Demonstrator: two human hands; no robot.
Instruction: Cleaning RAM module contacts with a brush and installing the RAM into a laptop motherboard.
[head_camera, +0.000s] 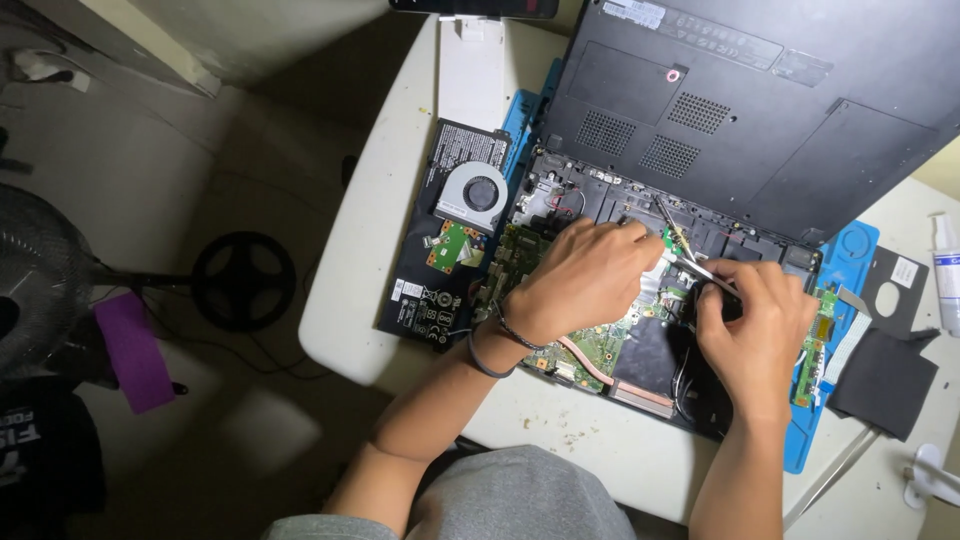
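Grey cloth over the person's lap (520, 500) is sitting closest to the lens, and both bare forearms are reaching up from it onto the round-cornered white surface (360, 300). Biggest on that surface is the opened black laptop chassis (720, 215), with its black vented bottom cover (740, 110) propped up behind it and a blue repair mat (850, 260) showing beneath. Inside the chassis the green circuit board (590, 345) is running from upper left to lower right, with a copper heat pipe (600, 370) along its near edge.

The left hand (585, 280) is lying over the board's middle, fingers curled and pressed down at a small green connector spot (668, 238). The right hand (755, 320) is just beside it to the right, its grip pinching the thin silver tweezers (690, 262), whose long axis is slanting up and left so the tips are meeting the left fingertips. The right hand is nearer that spot's tool end; the left hand is covering much of the approach.

Left of the chassis a flat black battery pack (425, 290) is carrying a silver cooling fan (472, 195) and a small green daughter board (455, 245).
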